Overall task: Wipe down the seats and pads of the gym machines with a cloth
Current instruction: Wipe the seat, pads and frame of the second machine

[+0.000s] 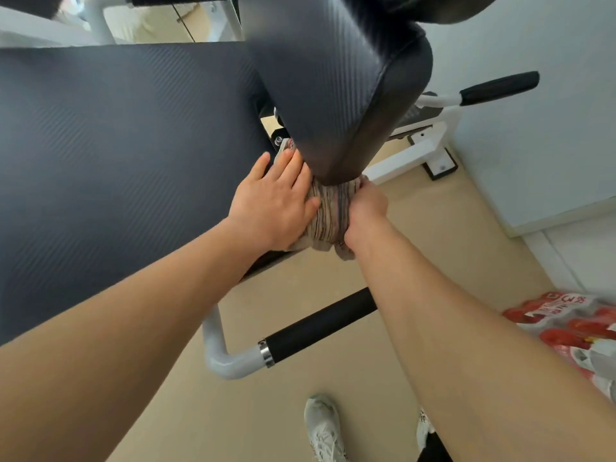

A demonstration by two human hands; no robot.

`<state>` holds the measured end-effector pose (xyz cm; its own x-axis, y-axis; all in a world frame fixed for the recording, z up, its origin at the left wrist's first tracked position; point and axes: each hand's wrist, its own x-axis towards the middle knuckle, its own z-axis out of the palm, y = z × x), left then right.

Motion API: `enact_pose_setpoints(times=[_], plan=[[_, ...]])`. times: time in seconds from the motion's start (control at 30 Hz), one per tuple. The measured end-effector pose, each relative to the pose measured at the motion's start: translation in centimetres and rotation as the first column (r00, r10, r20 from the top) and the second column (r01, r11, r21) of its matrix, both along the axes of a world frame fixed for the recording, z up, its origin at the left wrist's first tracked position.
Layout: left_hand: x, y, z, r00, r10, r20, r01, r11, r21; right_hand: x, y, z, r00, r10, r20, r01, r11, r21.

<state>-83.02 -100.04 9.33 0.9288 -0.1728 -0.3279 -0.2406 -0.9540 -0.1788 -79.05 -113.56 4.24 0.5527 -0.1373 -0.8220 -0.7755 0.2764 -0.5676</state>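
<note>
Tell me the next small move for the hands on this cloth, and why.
Probably slide the cloth up along the narrow pad. The cloth is bunched around only that pad's lower tip. The left hand presses it with straight fingers and the right hand grips it, so the long face above is likely not yet wiped.

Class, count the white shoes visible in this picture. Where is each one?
2. One shoe stands at the bottom centre on the floor; the other shoe is to its right, mostly hidden behind the right forearm.
</note>
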Motion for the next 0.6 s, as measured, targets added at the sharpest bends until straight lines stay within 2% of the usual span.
enact_pose_setpoints(times=[0.1,0.27,0.33,0.5,0.6], plan=[[0.6,-0.4,-0.5,1.000,0.001,0.024,-0.001,1.000,-0.011,-1.1,0.5,0.2,0.987,-0.158,-0.028,0.161,0.979,0.129],[-5.4,2.8,1.4,0.999,-0.048,0.009,0.048,0.999,0.001,-5.6,5.6,1.5,0.929,-0.363,0.075,0.359,0.931,0.059],[-7.7,4.9,3.1,0.997,-0.078,-0.006,0.078,0.997,0.027,-8.3,8.2,2.9,0.931,-0.361,0.053,0.354,0.929,0.108],[-12.1,9.7,6.4,0.993,-0.082,-0.087,0.090,0.991,0.099,-13.3,12.5,5.7,0.961,-0.250,-0.115,0.272,0.926,0.261],[-10.4,8.4,5.6,0.996,-0.049,-0.078,0.055,0.995,0.078,-11.8,11.9,5.7,0.944,-0.307,-0.120,0.327,0.917,0.227]])
